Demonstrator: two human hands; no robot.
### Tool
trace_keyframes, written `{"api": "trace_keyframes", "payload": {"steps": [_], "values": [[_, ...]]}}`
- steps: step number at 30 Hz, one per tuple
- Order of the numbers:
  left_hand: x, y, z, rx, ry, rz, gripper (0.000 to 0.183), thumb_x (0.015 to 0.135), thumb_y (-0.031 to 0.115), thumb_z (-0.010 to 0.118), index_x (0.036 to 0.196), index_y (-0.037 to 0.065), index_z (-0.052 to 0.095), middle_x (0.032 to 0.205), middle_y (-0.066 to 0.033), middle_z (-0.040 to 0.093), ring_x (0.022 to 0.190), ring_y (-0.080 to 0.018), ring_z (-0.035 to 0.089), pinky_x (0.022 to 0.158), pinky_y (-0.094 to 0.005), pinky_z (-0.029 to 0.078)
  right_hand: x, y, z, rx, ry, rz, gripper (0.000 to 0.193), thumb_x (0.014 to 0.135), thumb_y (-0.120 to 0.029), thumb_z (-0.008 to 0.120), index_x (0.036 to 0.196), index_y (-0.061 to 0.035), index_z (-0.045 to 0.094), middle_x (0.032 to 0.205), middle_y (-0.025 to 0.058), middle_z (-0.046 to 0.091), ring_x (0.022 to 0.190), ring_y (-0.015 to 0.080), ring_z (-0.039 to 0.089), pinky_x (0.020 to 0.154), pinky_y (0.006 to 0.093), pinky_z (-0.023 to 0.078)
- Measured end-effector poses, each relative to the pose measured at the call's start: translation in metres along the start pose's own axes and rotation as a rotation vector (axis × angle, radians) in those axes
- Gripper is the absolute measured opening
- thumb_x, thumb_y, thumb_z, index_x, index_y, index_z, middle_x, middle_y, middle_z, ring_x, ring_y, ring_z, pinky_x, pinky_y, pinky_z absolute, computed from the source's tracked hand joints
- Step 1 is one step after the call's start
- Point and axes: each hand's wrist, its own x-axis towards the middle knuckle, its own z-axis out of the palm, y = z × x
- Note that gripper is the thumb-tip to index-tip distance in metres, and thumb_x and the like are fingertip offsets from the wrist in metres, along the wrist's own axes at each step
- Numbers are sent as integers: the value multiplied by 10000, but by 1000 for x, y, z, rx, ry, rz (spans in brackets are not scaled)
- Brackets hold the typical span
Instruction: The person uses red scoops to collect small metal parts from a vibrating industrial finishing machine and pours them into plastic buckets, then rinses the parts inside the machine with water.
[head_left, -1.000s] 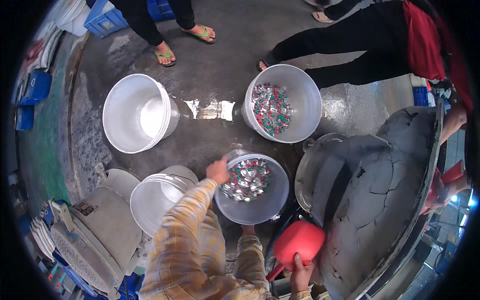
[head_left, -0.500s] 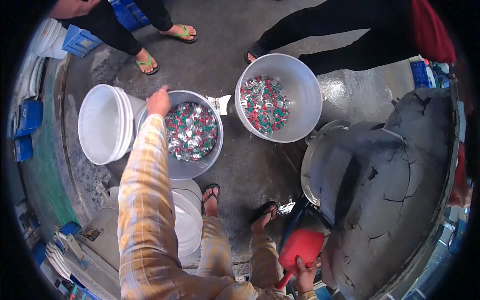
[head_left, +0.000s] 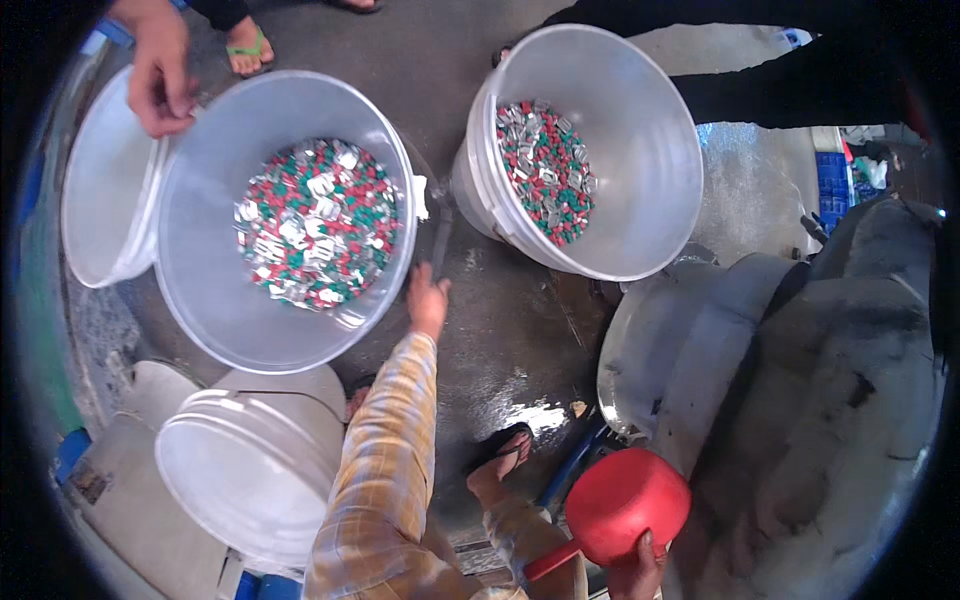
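Note:
My left hand (head_left: 428,300) reaches beside the outer right wall of a large translucent white bucket (head_left: 190,260). Its fingers look apart, and I cannot tell whether they touch the wall. Inside that bucket lies a pile of small red, green and silvery pieces (head_left: 320,225). At the lower right, my right hand (head_left: 640,570) grips a red plastic dipper (head_left: 627,505) by its body, the dipper's handle pointing lower left. A second white bucket (head_left: 650,190), tilted in view, holds similar pieces (head_left: 545,170). Another person's hand (head_left: 160,85) hangs over the left bucket's far left rim.
White buckets stand at the far left (head_left: 100,200) and lower left (head_left: 250,480). Along the right side is a large grey metal vessel (head_left: 810,400) with a rounded rim. Other people's feet (head_left: 248,45) and dark-clad legs (head_left: 760,85) are at the back. The floor (head_left: 500,340) is wet.
My left hand has left the left bucket's far rim and moved to its right side. Another person's hand has come in at the upper left. The dipper has turned in my right hand.

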Motion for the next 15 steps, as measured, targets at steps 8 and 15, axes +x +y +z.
{"api": "trace_keyframes", "payload": {"steps": [8,15], "values": [[8,19,23,-2,-35,364,59,736,117,558,773,72,564,783,-107,567,776,-316,561,681,-390,467,28,5,-6,-53,-32,-10,421,842,-199,558,1223,-145,387,1157,54,480,1068,262,464,866,495,401],[-83,79,129,-2,-539,417,139,757,115,551,877,47,537,889,-153,548,775,-336,590,668,-417,493,46,23,-48,23,75,138,346,832,-240,574,1143,-133,467,1111,46,508,1031,258,481,845,475,418]]}}
